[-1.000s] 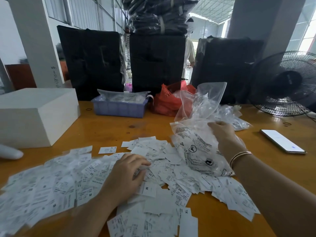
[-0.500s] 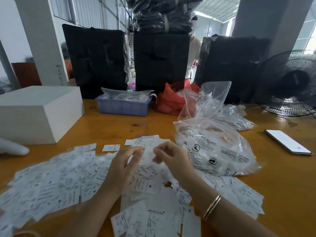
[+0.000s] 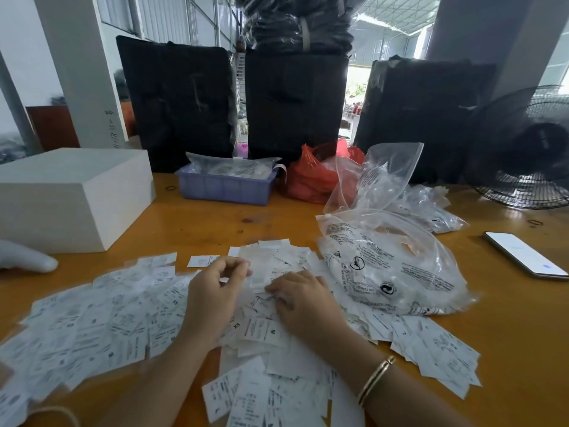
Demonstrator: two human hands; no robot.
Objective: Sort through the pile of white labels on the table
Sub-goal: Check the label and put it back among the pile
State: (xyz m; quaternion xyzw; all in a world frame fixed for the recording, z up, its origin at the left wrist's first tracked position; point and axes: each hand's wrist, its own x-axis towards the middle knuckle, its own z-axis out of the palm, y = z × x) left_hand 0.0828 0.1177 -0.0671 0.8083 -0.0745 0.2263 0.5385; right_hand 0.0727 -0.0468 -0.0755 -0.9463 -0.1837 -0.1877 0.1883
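Note:
A wide pile of white labels point(image 3: 123, 318) with black print and size letters covers the near part of the wooden table point(image 3: 523, 334). My left hand point(image 3: 209, 300) hovers over the middle of the pile, its fingers curled, pinching a blurred white label at the fingertips. My right hand point(image 3: 301, 300), with a gold bangle on the wrist, lies palm down on the pile just right of it, fingertips on the labels. The two hands are a little apart.
A printed clear plastic bag point(image 3: 394, 272) lies right of the hands, a phone point(image 3: 523, 254) beyond it. At the back stand a white box point(image 3: 70, 192), a blue tray point(image 3: 224, 188), a red bag point(image 3: 311, 177), a fan point(image 3: 529, 155) and black bundles point(image 3: 178, 100). A white rounded object point(image 3: 21, 257) pokes in at the left edge.
My right hand left the clear bag, met the left hand above the pile, then dropped flat onto the labels. My left hand's fingers have curled in.

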